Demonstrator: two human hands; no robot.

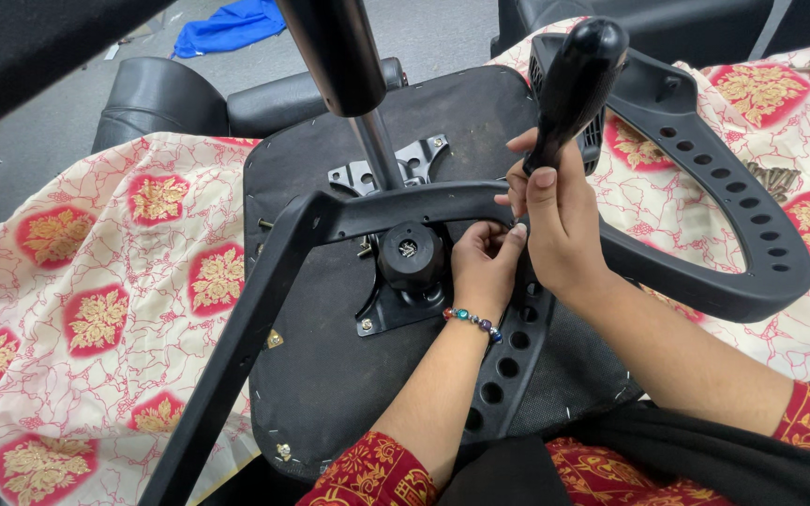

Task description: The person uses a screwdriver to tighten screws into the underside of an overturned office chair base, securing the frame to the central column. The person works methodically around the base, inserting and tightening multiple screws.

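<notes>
An upturned black chair seat (330,375) lies on a table covered with a red-and-cream patterned cloth (96,309). My right hand (560,225) grips the black handle of a screwdriver (578,80), held upright over the seat's right side. My left hand (485,262), with a beaded bracelet on its wrist, pinches something small just under the right hand; what it is stays hidden. The two hands touch. They work where a black armrest frame with a row of holes (705,159) meets the seat. A round black knob (412,253) sits on the metal plate to the left of my left hand.
A shiny metal column (377,141) rises from the seat plate toward the camera. A long black plastic arm (236,356) crosses the seat to the lower left. Loose screws (775,178) lie on the cloth at right. A black padded chair part (157,94) and blue fabric (232,23) lie beyond.
</notes>
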